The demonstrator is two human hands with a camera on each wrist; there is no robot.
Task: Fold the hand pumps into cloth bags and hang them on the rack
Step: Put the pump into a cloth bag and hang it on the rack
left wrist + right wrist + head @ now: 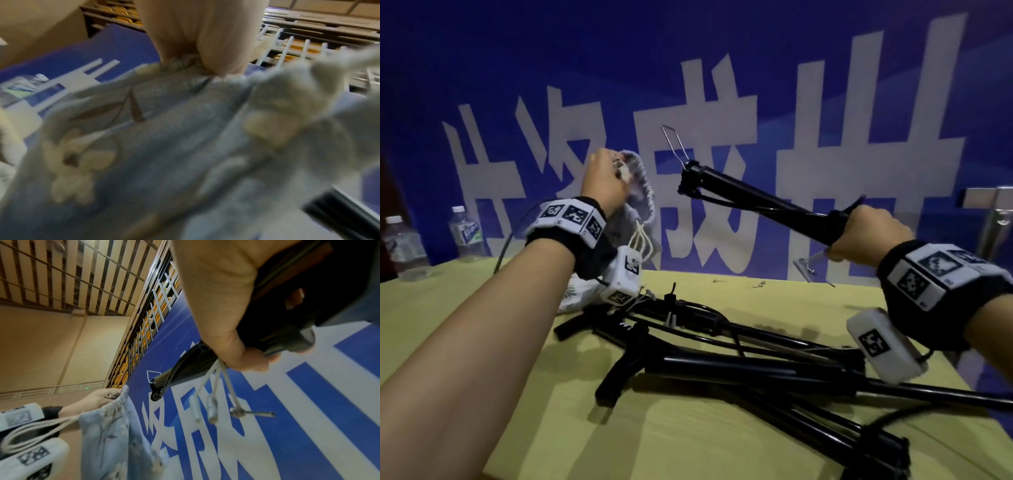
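My left hand pinches the gathered rim of a pale blue flowered cloth bag and holds it up in the air; its cream drawstring loops hang below. The left wrist view shows my fingers pinching the bag. My right hand grips the handle end of a folded black hand pump, raised and pointing up-left at the bag, its wire foot at the tip. Small metal nozzles on cords dangle from this hand. Gap between pump tip and bag is small.
Several more black pumps lie crossed on the yellow-green table. A white patterned bag lies behind my left wrist. Two water bottles stand at the far left. A metal rack post rises at the far right. A blue banner backs the table.
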